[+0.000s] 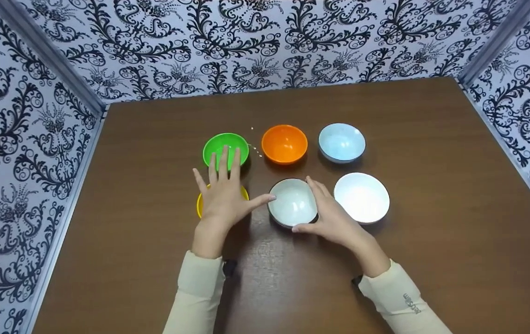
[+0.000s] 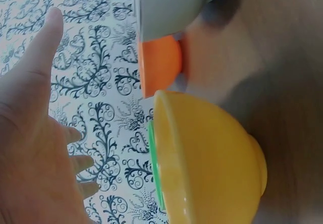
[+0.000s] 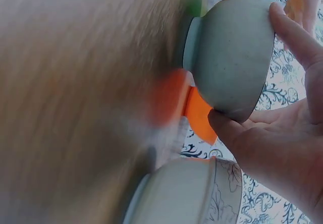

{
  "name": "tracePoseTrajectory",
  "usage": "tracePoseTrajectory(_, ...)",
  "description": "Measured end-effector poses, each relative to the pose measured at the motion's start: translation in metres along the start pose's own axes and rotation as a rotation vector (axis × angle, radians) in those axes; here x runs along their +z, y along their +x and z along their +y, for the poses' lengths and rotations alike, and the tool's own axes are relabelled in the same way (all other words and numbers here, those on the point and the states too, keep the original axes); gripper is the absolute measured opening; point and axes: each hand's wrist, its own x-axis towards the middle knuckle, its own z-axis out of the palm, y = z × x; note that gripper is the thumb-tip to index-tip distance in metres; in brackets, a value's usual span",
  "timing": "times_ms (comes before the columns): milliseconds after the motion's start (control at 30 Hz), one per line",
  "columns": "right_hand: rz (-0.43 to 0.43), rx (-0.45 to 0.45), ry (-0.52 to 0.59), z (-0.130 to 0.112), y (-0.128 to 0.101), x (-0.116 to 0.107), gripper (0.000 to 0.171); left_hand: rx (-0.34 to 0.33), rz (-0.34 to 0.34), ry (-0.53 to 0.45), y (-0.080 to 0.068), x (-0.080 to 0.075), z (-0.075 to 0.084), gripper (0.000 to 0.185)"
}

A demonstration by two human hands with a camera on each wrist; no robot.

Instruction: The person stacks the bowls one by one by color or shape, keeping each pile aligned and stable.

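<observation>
The right hand [image 1: 334,218] grips the rim of the grey bowl [image 1: 292,202], which sits on the brown surface [image 1: 431,260] just left of the white bowl [image 1: 362,197]. The left hand [image 1: 223,197] hovers with fingers spread straight over the yellow bowl [image 1: 199,204], left of the grey bowl.

Two bare hands, left hand [image 1: 222,197] and right hand [image 1: 334,218], with no rings or gloves. Long, close-fitting cream sleeves, left sleeve [image 1: 195,297] and right sleeve [image 1: 401,301], ending at the wrists. Small dark lettering printed on the right one near the cuff. A black strap-like piece [image 1: 230,267] at each wrist, peeking from the cuff edge.
</observation>
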Motion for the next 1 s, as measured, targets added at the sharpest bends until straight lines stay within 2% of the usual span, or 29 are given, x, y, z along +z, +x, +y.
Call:
tracePoseTrajectory(200,-0.011,0.033,0.034,-0.001,-0.001,0.001,0.119,0.001,0.044,-0.001,-0.004,-0.005,-0.004,0.115)
tracePoseTrajectory(433,-0.010,0.030,0.037,-0.001,-0.001,0.002,0.120,0.019,0.084,0.000,-0.009,-0.007,-0.014,0.108)
tracePoseTrajectory(667,-0.009,0.047,0.036,-0.002,-0.001,0.001,0.118,0.041,0.147,-0.032,-0.018,-0.004,-0.029,0.103)
tracePoseTrajectory(1000,-0.006,0.046,0.073,0.000,-0.002,0.003,0.117,0.045,0.184,-0.072,-0.031,0.004,-0.045,0.103)
